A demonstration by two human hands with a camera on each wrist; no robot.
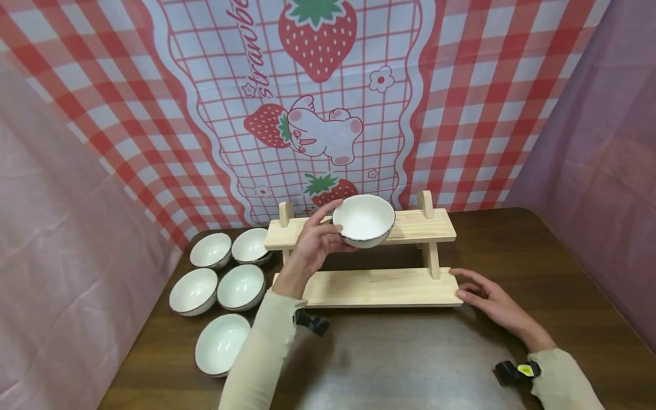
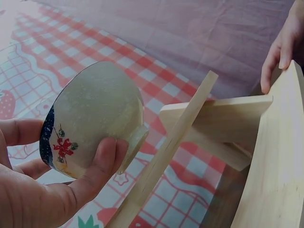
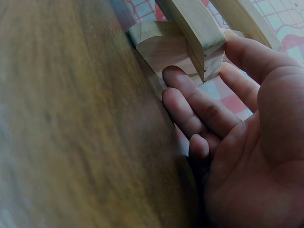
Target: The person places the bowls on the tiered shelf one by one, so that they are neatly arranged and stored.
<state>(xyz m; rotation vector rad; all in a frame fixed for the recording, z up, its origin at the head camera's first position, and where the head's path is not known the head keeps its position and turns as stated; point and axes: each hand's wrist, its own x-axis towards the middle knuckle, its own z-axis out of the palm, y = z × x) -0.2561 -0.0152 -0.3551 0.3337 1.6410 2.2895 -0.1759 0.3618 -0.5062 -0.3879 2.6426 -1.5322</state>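
In the head view my left hand holds a white bowl by its side, above the upper board of a two-tier wooden rack. The left wrist view shows the thumb on the bowl's outside near the foot, with fingers at the rim. Its outside has a dark blue rim band and a red flower. My right hand grips the right end of the rack's lower board, thumb at the front corner. Up close in the right wrist view, fingers and thumb lie around the board's end.
Several more white bowls stand on the brown table left of the rack, among them a front bowl beside my left sleeve. A red-checked strawberry cloth hangs behind. Pink curtains flank the table.
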